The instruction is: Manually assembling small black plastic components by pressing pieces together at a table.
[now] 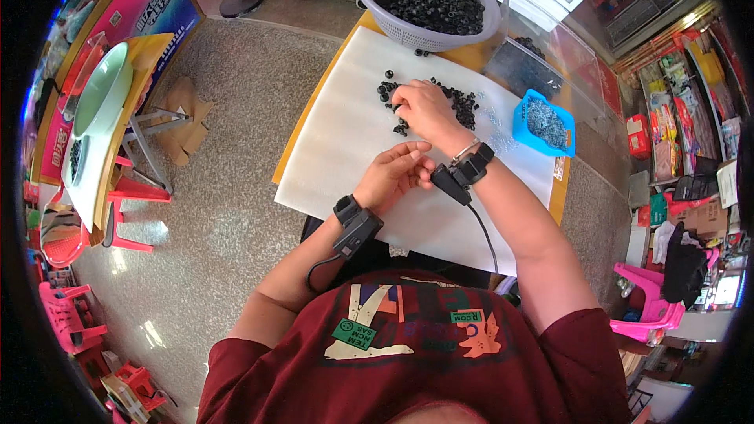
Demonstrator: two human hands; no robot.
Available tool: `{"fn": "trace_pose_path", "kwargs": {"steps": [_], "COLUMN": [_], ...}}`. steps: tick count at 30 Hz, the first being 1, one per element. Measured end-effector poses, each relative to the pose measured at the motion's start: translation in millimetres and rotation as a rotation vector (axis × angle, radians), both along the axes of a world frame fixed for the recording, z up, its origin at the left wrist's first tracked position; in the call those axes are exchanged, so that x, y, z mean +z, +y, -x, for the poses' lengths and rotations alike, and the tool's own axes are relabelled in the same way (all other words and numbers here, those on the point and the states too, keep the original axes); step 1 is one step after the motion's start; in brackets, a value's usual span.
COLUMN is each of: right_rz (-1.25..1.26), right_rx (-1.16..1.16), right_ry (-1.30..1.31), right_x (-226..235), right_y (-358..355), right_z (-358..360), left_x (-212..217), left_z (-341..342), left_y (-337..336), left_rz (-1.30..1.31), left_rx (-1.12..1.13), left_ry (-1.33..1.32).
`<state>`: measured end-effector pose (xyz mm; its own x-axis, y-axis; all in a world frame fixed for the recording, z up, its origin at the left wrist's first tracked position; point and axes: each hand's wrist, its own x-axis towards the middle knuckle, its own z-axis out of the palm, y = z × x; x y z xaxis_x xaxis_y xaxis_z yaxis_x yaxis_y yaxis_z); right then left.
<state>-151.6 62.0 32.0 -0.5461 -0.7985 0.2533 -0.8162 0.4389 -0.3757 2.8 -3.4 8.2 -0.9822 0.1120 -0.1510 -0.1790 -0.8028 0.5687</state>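
Small round black parts (464, 113), some with a hole through them, lie loosely heaped on a white sheet (330, 149) covering the table. Over the left side of this heap reaches my right hand (428, 112), its fingers bent down and closed among the parts. Whatever is between its fingertips is too small to tell. Nearer to me, just below the right wrist, my left hand (395, 176) hovers over the sheet with its thumb and fingers curled together. Its grip is partly hidden, so what it holds cannot be made out.
A grey basket (428, 38) full of similar black parts stands at the table's far edge. To the right are a blue tray (522, 122) of small shiny pieces and a clear bin (522, 71) with dark contents. Cables run from both wrist devices. A pink stool (652, 298) stands at right.
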Motion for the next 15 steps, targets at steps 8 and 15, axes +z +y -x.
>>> {"fn": "trace_pose_path", "kwargs": {"steps": [8, 15], "right_rz": [0.235, 0.622], "right_rx": [-0.025, -0.113], "right_ry": [-0.253, -0.887], "right_x": [11.6, 16.9], "right_y": [26.3, 61.2], "right_z": [-12.6, -72.3], "left_x": [-5.2, -2.0], "left_z": [1.7, 3.7], "left_y": [1.5, 6.1], "left_rz": [-0.026, -0.052], "left_rx": [0.013, 0.170], "left_ry": [0.009, -0.012]}}
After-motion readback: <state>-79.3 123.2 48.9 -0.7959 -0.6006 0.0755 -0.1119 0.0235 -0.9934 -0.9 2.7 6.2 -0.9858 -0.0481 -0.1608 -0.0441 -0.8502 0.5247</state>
